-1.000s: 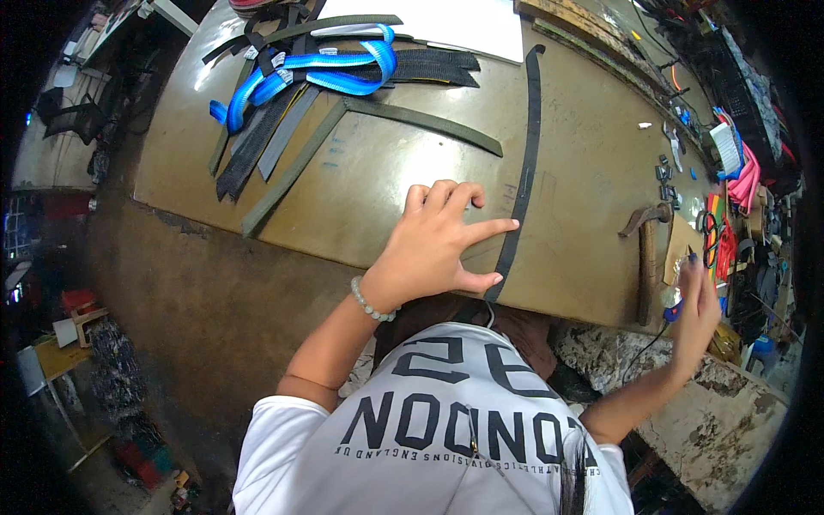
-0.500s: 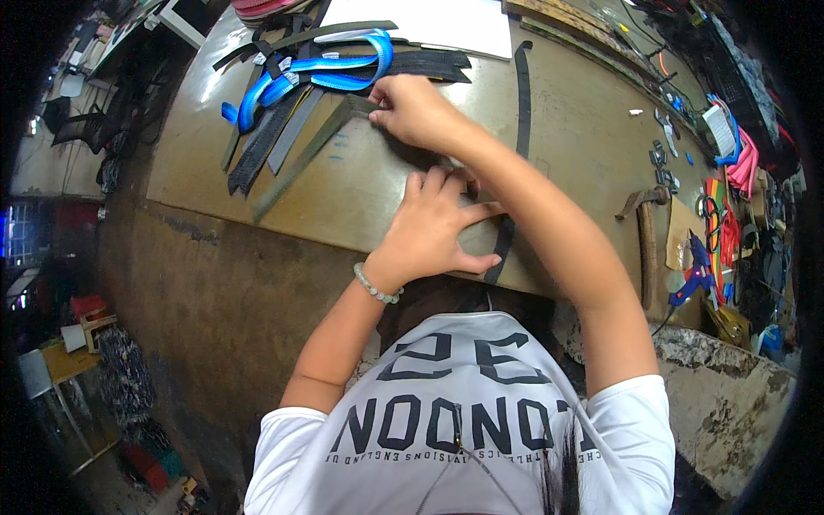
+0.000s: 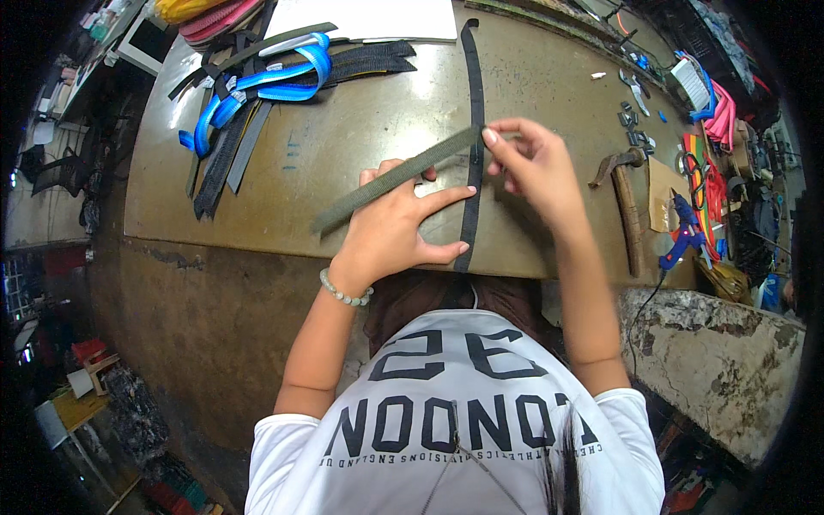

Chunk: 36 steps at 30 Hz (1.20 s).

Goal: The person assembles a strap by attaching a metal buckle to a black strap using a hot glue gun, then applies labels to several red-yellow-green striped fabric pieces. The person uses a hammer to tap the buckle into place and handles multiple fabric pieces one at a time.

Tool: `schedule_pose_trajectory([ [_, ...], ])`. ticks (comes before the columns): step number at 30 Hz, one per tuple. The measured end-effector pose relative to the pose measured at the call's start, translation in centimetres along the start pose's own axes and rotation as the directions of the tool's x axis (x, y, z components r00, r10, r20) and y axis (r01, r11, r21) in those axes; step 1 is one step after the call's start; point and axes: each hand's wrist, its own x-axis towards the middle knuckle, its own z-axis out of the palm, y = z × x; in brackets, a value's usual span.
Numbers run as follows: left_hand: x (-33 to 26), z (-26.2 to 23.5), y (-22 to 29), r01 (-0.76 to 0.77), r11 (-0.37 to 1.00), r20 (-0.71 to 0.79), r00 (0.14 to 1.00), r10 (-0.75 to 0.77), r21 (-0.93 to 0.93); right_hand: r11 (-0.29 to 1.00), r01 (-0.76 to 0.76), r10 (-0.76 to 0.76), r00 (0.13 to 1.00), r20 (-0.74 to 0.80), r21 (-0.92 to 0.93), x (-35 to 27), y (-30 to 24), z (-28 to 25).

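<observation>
My right hand point(image 3: 530, 168) pinches one end of an olive-green webbing strap point(image 3: 388, 178) and lifts it above the brown worktable point(image 3: 343, 137). The strap slants down to the left across my left hand point(image 3: 396, 225). My left hand lies flat on the table with spread fingers, its fingertips pressing against a long black strap point(image 3: 471, 129) that runs from the table's far side to its near edge.
A pile of black, blue and olive straps point(image 3: 257, 86) lies at the far left, with a white sheet point(image 3: 365, 17) behind it. A hammer point(image 3: 623, 197), metal buckles point(image 3: 633, 129), a blue glue gun point(image 3: 682, 232) and coloured items sit at the right. A rough stone ledge point(image 3: 712, 343) is lower right.
My right hand reached to the far left of the table, took an olive strap and brought it back over my left hand. My left hand stayed on the black strap.
</observation>
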Motion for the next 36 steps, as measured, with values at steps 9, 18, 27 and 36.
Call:
schedule_pose_trajectory([
  [9, 0.2, -0.3, 0.3, 0.016, 1.000, -0.012, 1.000, -0.016, 0.006, 0.876, 0.339, -0.417, 0.890, -0.186, -0.344, -0.3, 5.1, 1.0],
  [18, 0.3, -0.3, 0.3, 0.031, 1.000, 0.009, 0.999, -0.031, -0.001, 0.793, 0.377, -0.509, 0.842, -0.180, -0.478, -0.6, 4.8, 1.6],
  [27, 0.0, -1.0, 0.6, 0.098, 0.995, 0.116, 0.989, -0.094, -0.026, 0.664, 0.405, -0.569, 0.819, -0.074, -0.628, -0.7, 4.5, 1.6],
  [36, 2.9, -1.6, 4.1, 0.097, 0.854, -0.105, 0.979, -0.174, -0.511, 0.602, 0.465, -0.612, 0.791, -0.001, -0.649, -1.1, 4.8, 1.4],
])
